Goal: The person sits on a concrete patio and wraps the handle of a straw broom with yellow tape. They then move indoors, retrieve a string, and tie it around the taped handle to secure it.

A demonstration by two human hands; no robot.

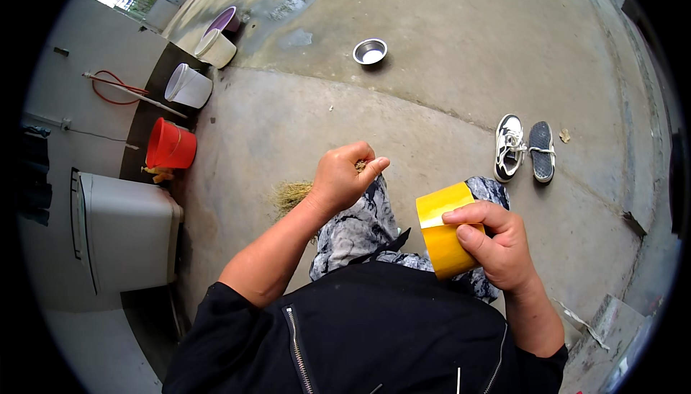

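My left hand (347,178) is closed, with the brownish end of something dry (360,167) showing between its thumb and fingers. Behind the left wrist, a bundle of yellow-green dry stalks (291,196) fans out. It looks like part of the same bundle, though the hand and forearm cover the stretch between. In my right hand (497,243) is a wide roll of glossy yellow tape (443,230), gripped at its right edge with thumb and fingers. The roll is above my patterned trouser leg (489,191), apart from the left hand.
A metal bowl (370,52) sits on the concrete floor ahead. Two shoes (509,149) lie to the right. Along the left wall stand a red bucket (171,143), a white bucket (188,86), a cream bucket (215,49), a purple basin (226,19) and a white appliance (129,232).
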